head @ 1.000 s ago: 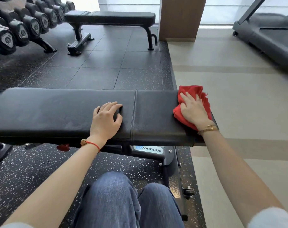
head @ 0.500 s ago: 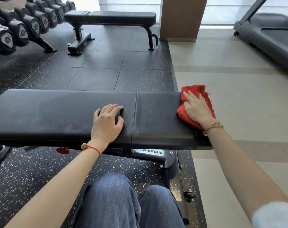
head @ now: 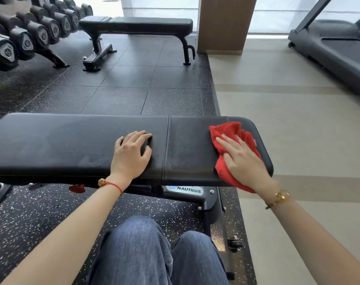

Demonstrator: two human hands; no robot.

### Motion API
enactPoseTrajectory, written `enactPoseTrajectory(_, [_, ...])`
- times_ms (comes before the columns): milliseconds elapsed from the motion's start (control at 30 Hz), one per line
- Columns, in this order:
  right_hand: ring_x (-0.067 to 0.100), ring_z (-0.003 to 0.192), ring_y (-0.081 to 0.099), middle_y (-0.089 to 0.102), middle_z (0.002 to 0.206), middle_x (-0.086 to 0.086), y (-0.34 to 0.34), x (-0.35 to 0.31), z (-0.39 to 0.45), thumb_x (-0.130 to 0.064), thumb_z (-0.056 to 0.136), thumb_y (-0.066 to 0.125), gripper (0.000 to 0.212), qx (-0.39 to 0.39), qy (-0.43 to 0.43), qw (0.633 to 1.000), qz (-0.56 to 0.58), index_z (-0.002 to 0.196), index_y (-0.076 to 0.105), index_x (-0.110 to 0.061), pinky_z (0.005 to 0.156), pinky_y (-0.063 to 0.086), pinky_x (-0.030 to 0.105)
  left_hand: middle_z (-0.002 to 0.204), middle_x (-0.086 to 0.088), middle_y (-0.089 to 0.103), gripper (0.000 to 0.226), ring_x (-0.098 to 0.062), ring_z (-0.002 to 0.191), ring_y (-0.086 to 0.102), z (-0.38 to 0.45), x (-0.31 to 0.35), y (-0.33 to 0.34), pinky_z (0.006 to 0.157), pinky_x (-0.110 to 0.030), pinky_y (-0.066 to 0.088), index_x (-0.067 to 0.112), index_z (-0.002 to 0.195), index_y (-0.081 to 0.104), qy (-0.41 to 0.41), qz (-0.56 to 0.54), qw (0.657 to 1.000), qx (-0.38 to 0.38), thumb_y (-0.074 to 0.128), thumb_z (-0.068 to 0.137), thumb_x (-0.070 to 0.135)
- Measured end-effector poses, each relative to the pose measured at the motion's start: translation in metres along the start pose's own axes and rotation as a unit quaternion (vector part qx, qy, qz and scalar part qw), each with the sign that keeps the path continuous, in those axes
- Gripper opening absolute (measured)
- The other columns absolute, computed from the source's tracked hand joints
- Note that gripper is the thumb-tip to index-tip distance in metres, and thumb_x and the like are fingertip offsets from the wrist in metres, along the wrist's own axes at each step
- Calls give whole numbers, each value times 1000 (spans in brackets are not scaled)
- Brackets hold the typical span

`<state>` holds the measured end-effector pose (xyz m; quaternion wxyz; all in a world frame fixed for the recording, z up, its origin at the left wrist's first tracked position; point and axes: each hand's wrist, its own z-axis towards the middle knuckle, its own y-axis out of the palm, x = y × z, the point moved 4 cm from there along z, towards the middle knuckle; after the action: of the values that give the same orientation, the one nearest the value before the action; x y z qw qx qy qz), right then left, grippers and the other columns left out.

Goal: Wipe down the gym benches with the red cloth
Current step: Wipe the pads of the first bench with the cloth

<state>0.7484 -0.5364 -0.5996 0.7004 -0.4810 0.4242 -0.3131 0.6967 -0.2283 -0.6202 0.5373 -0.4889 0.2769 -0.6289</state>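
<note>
A black padded gym bench [head: 61,145] runs across the view in front of my knees. The red cloth [head: 226,134] lies crumpled on the right end of its pad. My right hand [head: 241,159] presses flat on the cloth, fingers spread and pointing left. My left hand [head: 131,155] rests palm down on the pad just left of the seam, holding nothing. A second black bench [head: 138,24] stands farther back on the dark floor.
A dumbbell rack [head: 26,36] fills the far left. A wooden pillar [head: 224,23] rises behind the second bench. A treadmill [head: 337,48] sits at the far right on the pale floor. The bench's base with a Nautilus label [head: 187,190] is under the pad.
My right hand has slid the red cloth leftward, from the bench's right tip onto the pad. My left hand has stayed in place.
</note>
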Motion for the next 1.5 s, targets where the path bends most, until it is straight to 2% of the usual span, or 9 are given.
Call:
enactPoseTrajectory(233, [31,147,16,23,159,6,7,23,87,-17,98,32,52,-25,94,994,-40,150,29,-13,121,5,43,141,5,55,39,-16,136,43,0,3,1,117,-47,26,26,131,57,-6,5,1000,4,52,93,26])
enactPoseTrajectory(400, [31,145,22,31,156,12,28,-65,78,-13,99,31,46,-10,-63,995,-70,143,38,-2,119,4,42,139,6,56,37,-15,134,45,1,2,0,116,-46,26,27,129,58,-6,1,1000,7,53,92,27])
enactPoseTrajectory(533, [35,135,42,51,143,12,21,-98,31,-7,90,49,43,32,-153,987,-48,132,54,1,116,2,33,141,6,55,38,-15,136,44,0,1,-2,117,-46,26,27,131,58,-2,-2,1000,3,54,94,27])
enactPoseTrajectory(700, [27,142,29,39,152,-4,5,-33,-2,-14,92,47,50,34,-39,999,-11,141,47,-23,116,-11,20,143,5,54,38,-15,137,43,0,1,-2,117,-45,26,27,132,58,1,-4,1000,0,54,94,27])
enactPoseTrajectory(900, [34,146,17,25,159,4,2,24,61,-15,97,36,51,1,86,996,-23,148,35,-16,122,3,41,140,4,55,38,-16,135,44,0,4,0,116,-46,27,26,130,58,-11,3,1000,7,54,92,25])
enactPoseTrajectory(1133, [32,146,17,26,158,10,22,-46,80,-14,99,30,48,-20,-45,996,-68,146,35,-5,121,5,43,136,7,58,36,-13,132,47,2,3,0,114,-43,28,28,126,60,-12,0,1000,19,55,91,26])
enactPoseTrajectory(1267, [27,146,21,34,155,4,21,-74,30,-13,96,40,49,18,-148,989,-15,145,40,-10,117,-9,25,136,8,58,36,-13,132,46,2,5,-2,114,-43,29,28,127,60,-13,-2,1000,17,55,91,25])
enactPoseTrajectory(1400, [25,147,19,31,156,-3,15,-48,18,-15,96,41,51,3,-95,995,13,146,39,-21,114,-14,16,138,7,57,38,-14,133,45,1,5,-3,115,-44,27,27,129,59,-14,-6,1000,10,55,92,25])
enactPoseTrajectory(1500, [27,147,16,27,158,1,16,-40,52,-15,97,37,50,-7,-34,999,2,147,36,-16,122,0,35,139,6,56,39,-14,134,45,1,5,-4,116,-44,26,26,131,59,-13,-10,1000,5,54,92,26])
